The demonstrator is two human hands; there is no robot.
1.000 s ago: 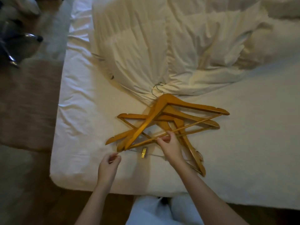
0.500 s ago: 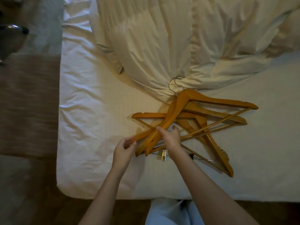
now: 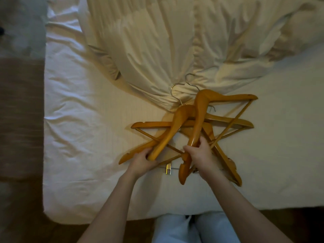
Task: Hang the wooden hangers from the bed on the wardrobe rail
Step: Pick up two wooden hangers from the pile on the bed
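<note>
Firmly, the left hand (image 3: 142, 161) curls round one orange-brown wooden hanger (image 3: 171, 130). The right hand (image 3: 199, 155) clasps a second wooden hanger (image 3: 199, 116).

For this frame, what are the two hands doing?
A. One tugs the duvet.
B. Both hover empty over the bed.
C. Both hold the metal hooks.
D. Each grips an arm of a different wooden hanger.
D: the left hand curls round the arm of one hanger, the right hand round that of a second hanger.

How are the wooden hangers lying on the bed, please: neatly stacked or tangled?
Tangled: the wooden hangers criss-cross in a loose pile on the bed.
</note>
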